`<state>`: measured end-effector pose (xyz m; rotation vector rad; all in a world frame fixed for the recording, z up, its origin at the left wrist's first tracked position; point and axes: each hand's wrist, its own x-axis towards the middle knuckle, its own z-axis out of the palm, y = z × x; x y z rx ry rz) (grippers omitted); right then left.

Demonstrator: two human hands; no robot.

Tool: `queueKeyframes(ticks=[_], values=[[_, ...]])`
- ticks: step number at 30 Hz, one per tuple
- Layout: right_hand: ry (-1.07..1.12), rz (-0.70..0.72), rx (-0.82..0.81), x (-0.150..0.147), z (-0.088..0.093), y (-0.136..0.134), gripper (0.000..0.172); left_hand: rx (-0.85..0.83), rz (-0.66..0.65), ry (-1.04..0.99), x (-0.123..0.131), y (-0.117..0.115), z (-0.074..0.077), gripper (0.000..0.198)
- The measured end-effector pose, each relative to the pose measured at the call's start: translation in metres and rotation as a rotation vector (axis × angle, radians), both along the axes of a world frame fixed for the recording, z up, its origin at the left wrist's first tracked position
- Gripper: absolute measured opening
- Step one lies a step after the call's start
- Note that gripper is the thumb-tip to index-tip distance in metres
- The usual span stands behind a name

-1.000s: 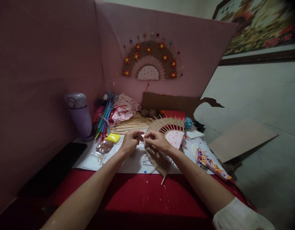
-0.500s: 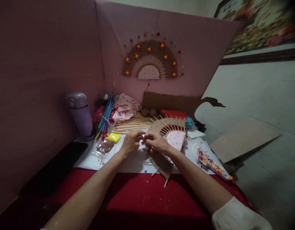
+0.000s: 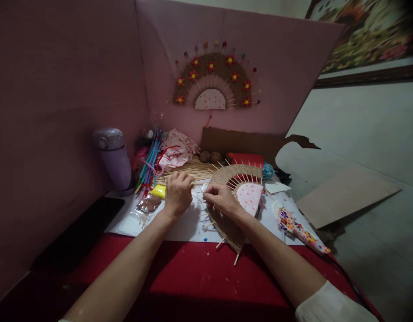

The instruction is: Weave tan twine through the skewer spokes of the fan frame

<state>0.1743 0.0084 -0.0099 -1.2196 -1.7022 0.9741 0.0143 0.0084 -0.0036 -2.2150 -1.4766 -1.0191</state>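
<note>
My left hand [image 3: 179,192] is raised over the white sheet, its fingers curled together. What they hold, if anything, is hidden. My right hand [image 3: 222,200] pinches with thumb and fingers at the left side of a half-round woven fan [image 3: 223,176]. Whatever lies in that pinch is too small to name. Thin sticks radiate from the fan's brown twine band, and a pink dotted half-circle [image 3: 249,197] forms its centre. My right wrist crosses over the lower part of the band. Beside my left hand lies a yellow clay packet [image 3: 158,192].
A purple bottle [image 3: 114,161] stands at the left, near colourful pipe cleaners [image 3: 152,162] and pink cloth [image 3: 179,150]. Thin sticks [image 3: 186,171] lie behind my hands. A flower-patterned glue gun [image 3: 302,230] rests at the right. A finished fan [image 3: 211,67] hangs on the pink board.
My hands, close together before, have parted. The left hand has moved left and slightly up, away from the right one. My right hand stays by the fan's edge. The view has shifted slightly.
</note>
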Motion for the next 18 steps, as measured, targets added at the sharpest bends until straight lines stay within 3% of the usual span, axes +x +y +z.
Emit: queueKeyframes(ticks=[4,18], values=[[0.013,-0.032,0.057,0.000,-0.003,-0.001,0.005,-0.115,-0.113,0.027,0.010,-0.005,-0.005,0.010],[-0.074,0.101,0.204,0.005,-0.009,-0.001,0.009,-0.196,-0.083,0.057,0.014,-0.003,-0.010,0.017]])
